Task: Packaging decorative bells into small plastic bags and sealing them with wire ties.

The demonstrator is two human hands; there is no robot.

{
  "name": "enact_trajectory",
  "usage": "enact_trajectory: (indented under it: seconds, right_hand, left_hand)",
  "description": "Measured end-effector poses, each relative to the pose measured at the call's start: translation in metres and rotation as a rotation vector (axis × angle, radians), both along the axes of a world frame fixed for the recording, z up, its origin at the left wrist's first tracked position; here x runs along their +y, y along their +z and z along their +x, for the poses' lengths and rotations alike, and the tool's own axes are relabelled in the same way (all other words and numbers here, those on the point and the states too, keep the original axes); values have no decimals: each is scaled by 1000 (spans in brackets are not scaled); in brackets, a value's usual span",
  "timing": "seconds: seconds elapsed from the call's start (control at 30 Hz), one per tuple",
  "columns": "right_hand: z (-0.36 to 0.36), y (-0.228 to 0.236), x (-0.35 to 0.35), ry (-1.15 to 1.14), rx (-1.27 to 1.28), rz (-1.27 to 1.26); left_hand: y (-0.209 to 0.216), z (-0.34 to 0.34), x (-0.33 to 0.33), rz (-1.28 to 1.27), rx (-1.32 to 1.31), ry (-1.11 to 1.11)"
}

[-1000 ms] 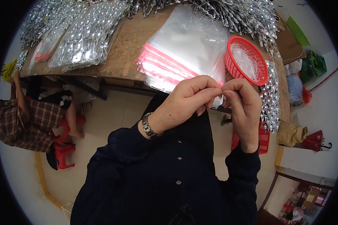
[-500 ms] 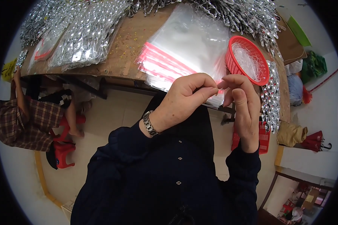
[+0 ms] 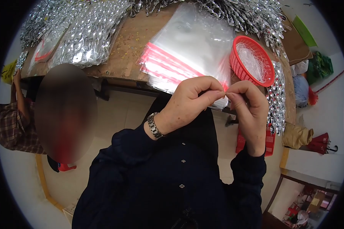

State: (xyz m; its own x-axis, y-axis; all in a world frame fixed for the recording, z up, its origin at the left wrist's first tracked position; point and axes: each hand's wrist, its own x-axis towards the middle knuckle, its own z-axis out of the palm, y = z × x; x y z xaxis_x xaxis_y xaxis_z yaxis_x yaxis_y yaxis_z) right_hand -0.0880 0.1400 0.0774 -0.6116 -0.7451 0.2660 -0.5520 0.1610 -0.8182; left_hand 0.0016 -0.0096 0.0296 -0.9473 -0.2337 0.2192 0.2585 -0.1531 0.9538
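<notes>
Clear bags [image 3: 198, 42] lie stacked on the table [image 3: 130, 47] just past the left hand [image 3: 185, 105] and right hand [image 3: 252, 114], probably for easy reach, and I'm seeing both pinch tight, tip to tip, maybe steadying something too fine to make out remotely.

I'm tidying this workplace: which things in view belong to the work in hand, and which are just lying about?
Probably in use:
- left hand and right hand, pinching closely together
- red oval plastic basket of clear threads
- stacked clear red-banded plastic bags
- shiny silver teardrop strands

Probably lying about:
- folded dark-red umbrella
- crumpled dark-green plastic bag
</notes>
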Motion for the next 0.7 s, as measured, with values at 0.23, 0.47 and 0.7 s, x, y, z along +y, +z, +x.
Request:
enact_trajectory:
  seconds: [0.23, 0.47, 0.7]
  right_hand:
    - [-5, -3, 9, -2, -419, -239]
    - [-5, -30, 6, 57, -727, -536]
    - [2, -39, 3, -13, -552, -468]
  left_hand:
    - [-8, -10, 0, 108, -7, 12]
    - [-28, -24, 2, 225, 52, -26]
    - [-38, -23, 4, 280, -16, -34]
